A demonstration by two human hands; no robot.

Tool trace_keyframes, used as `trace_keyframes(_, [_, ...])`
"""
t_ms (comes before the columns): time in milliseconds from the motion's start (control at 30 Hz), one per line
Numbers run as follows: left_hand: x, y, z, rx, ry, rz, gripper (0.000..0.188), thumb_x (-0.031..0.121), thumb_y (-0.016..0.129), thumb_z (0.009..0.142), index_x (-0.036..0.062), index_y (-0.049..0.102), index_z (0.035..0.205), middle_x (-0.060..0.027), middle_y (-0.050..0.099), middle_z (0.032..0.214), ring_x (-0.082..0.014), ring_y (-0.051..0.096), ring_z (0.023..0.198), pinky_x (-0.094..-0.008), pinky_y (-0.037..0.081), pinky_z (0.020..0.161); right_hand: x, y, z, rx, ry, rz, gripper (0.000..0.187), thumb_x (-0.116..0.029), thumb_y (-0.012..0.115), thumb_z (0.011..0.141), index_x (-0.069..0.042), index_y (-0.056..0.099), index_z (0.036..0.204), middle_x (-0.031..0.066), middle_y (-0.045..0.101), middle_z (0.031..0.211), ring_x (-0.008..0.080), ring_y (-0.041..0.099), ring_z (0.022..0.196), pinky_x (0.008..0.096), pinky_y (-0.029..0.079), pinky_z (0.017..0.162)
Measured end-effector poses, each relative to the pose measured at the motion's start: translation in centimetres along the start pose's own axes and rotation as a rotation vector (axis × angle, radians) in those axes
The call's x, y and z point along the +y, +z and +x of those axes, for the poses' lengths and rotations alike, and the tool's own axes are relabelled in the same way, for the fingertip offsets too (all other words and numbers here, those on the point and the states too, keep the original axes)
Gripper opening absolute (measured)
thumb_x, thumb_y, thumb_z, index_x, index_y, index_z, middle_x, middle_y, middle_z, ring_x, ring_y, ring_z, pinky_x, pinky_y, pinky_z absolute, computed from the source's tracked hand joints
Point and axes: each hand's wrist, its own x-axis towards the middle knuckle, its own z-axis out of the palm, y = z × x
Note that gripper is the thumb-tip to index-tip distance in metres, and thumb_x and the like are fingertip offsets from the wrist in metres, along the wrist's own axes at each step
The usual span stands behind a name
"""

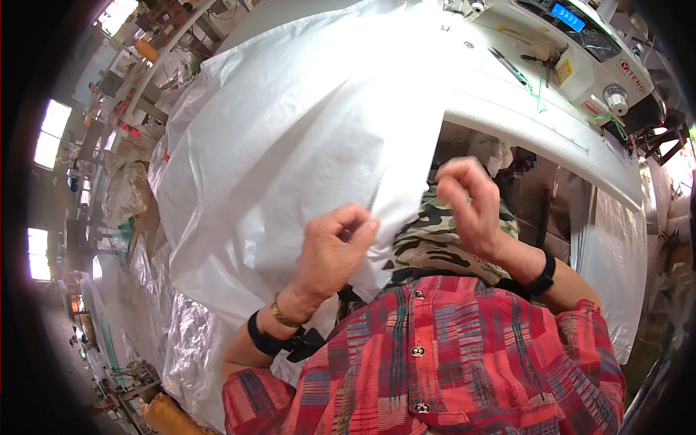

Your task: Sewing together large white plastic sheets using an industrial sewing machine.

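My curled left hand [332,252] and right hand [475,209] are apart, their grip unclear, so I should smooth the sheet [268,159] evenly over the front edge of the tabletop [507,116].

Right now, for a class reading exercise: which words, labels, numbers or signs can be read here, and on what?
I leave the wording and digits uncopied.
Blue lit rectangular display on the white machine: digits, legible.
Red print on its body: letters, legible.
Small yellow label on it: too small to read.
Small red-and-white label on it: too small.
Red lettering on camouflage fabric: too blurred.
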Motion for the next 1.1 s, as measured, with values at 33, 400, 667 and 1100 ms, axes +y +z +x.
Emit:
trace_keyframes(33, [0.4, -0.3, 0.0, -0.013, 0.012, -0.008, 0.012, 0.009, 0.063, 0.091, -0.0013, 0.064, 0.086, 0.0007, 0.06, 0.068, -0.0051, 0.051, 0.063, -0.0231, 0.041, 0.056, 2.4, 0.1, 0.5, 0.152, 0.169, 0.233, 0.019, -0.015, 0.06, 0.095, -0.001, 0.055, 0.107, 0.0075, 0.061, 0.095, 0.0114, 0.057, 0.091, 0.0283, 0.048, 0.079])
trace_keyframes(400, [13.3, -2.8, 2.6, -0.223, 0.685, 0.685, 0.004, 0.003, 0.061, 0.089, 0.0004, 0.06, 0.087, -0.0118, 0.058, 0.073, -0.0257, 0.059, 0.062, -0.0325, 0.046, 0.058, 4.8, 8.8, 11.1, -0.653, -0.085, -0.123, 0.032, -0.03, 0.051, 0.093, -0.005, 0.066, 0.108, 0.0132, 0.065, 0.109, 0.026, 0.061, 0.102, 0.0369, 0.048, 0.09])
trace_keyframes(667, [0.9, 1.1, 0.8, -0.25, 0.716, 0.763, 0.007, 0.005, 0.056, 0.078, 0.0024, 0.051, 0.082, -0.012, 0.054, 0.073, -0.029, 0.06, 0.069, -0.0384, 0.049, 0.061, 9.1, 9.6, 3.5, -0.676, -0.101, -0.034, 0.03, -0.027, 0.055, 0.091, -0.005, 0.067, 0.108, 0.0136, 0.066, 0.108, 0.0264, 0.061, 0.101, 0.0376, 0.048, 0.089])
trace_keyframes(1100, [3.0, 3.2, 1.3, -0.225, 0.804, 0.401, 0.015, 0.002, 0.064, 0.074, 0.0035, 0.051, 0.083, -0.0115, 0.051, 0.071, -0.0284, 0.057, 0.062, -0.0375, 0.044, 0.055, 1.1, -5.4, 22.5, -0.298, 0.252, -1.275, 0.033, -0.023, 0.056, 0.088, 0.005, 0.07, 0.078, 0.0164, 0.068, 0.066, 0.0275, 0.071, 0.074, 0.0394, 0.056, 0.07])
